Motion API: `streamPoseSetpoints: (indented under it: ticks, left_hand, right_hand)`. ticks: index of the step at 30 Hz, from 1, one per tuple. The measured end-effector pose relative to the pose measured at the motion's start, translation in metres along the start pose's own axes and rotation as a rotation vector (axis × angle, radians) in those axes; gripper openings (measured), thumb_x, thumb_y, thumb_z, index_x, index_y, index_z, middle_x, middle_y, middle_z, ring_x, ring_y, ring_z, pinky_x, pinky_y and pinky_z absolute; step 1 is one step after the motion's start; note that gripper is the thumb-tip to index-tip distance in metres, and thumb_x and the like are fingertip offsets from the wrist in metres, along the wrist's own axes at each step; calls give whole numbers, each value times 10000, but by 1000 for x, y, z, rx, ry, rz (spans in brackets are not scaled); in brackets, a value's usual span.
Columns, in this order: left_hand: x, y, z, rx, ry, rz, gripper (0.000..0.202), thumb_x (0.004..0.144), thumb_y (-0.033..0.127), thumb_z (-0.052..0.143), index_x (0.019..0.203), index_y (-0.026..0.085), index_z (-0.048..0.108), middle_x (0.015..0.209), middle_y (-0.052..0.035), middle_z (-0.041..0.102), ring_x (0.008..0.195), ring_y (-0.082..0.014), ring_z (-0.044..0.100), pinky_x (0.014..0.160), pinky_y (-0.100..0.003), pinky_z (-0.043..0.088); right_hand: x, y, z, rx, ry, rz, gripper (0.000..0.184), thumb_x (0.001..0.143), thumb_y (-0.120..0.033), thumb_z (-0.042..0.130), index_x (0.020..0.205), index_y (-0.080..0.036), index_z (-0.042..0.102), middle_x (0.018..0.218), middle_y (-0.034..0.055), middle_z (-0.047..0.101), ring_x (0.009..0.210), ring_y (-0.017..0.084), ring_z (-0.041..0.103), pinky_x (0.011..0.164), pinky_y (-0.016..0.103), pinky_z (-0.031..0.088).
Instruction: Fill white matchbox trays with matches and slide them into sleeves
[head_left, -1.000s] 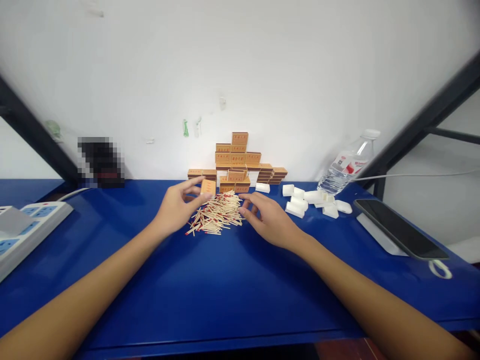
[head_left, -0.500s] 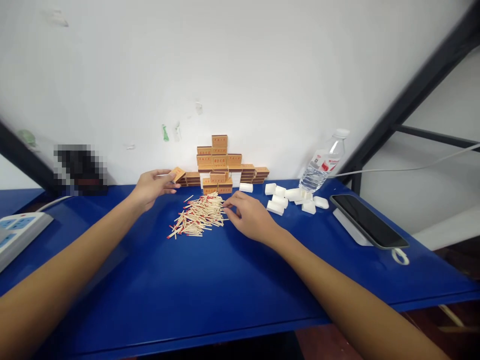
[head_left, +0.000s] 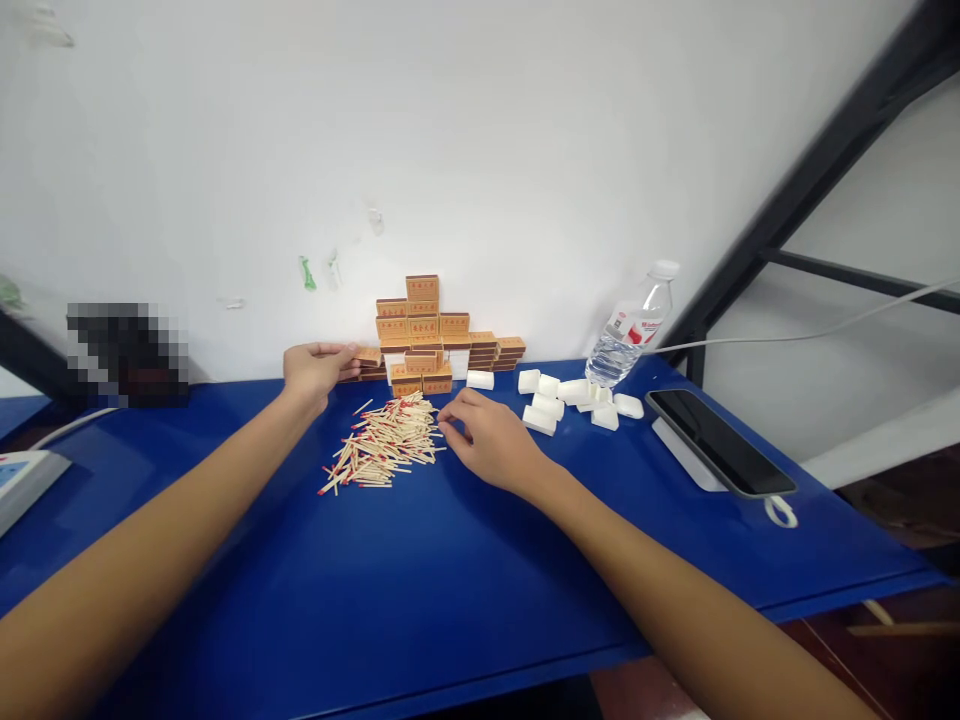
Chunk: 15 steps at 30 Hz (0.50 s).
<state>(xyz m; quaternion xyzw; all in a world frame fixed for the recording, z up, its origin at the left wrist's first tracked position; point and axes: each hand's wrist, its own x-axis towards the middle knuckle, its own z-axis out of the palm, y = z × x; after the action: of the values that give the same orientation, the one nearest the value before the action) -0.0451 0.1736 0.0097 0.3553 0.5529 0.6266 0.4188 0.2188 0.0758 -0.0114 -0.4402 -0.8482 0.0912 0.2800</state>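
Observation:
My left hand (head_left: 311, 374) pinches a matchbox (head_left: 367, 355) by its left end, just above the low row of boxes beside the stack. The orange stacked matchboxes (head_left: 423, 326) rise in steps against the wall, with white pieces showing between the lower ones. In front lies a loose pile of red-tipped matches (head_left: 390, 437). My right hand (head_left: 487, 435) rests at the pile's right edge with its fingers curled together at the tips. What those fingertips hold, if anything, is too small to make out.
Several white blocks (head_left: 574, 392) lie right of the stack, before a tilted water bottle (head_left: 628, 330). Farther right, a phone (head_left: 720, 440) leans on a white support. A power strip (head_left: 26, 485) sits at the left edge of the blue table (head_left: 420, 600).
My left hand has brought the matchbox over to the low row left of the stack, and the box now lies flatter. My right hand stays by the matches. The view has shifted slightly.

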Motion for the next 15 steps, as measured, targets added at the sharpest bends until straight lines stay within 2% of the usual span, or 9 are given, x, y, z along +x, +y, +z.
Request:
streamPoseSetpoints:
  ticks: [5, 9, 12, 15]
  left_hand:
    - [-9, -7, 8, 39, 11, 117, 297, 648, 100, 874, 772, 154, 610, 748, -37, 705, 681, -159, 729, 690, -295, 670]
    - [-16, -4, 5, 81, -22, 149, 199, 705, 103, 796, 793, 141, 621, 786, -53, 716, 745, -164, 748, 754, -303, 663]
    - [-26, 0, -5, 160, -35, 179, 180, 730, 173, 782, 834, 138, 640, 818, -69, 723, 739, -178, 742, 660, -288, 638]
    - [-44, 2, -25, 289, -95, 225, 223, 717, 268, 815, 848, 143, 686, 855, -72, 730, 673, -178, 710, 509, -245, 549]
  right_hand:
    - [0, 1, 2, -2, 3, -5, 136, 1006, -160, 589, 1023, -166, 724, 1031, 57, 676, 727, 132, 588, 736, 294, 449]
    - [1, 1, 0, -17, 1, -1, 142, 1012, -171, 582, 1010, -176, 724, 1024, 48, 679, 737, 129, 595, 721, 276, 448]
    - [3, 6, -3, -104, 5, 35, 142, 1010, -193, 584, 977, -200, 722, 985, 33, 691, 769, 144, 614, 721, 273, 445]
    - [6, 22, -8, -192, 37, 101, 136, 980, -166, 591, 949, -193, 721, 941, 51, 693, 810, 185, 628, 733, 303, 443]
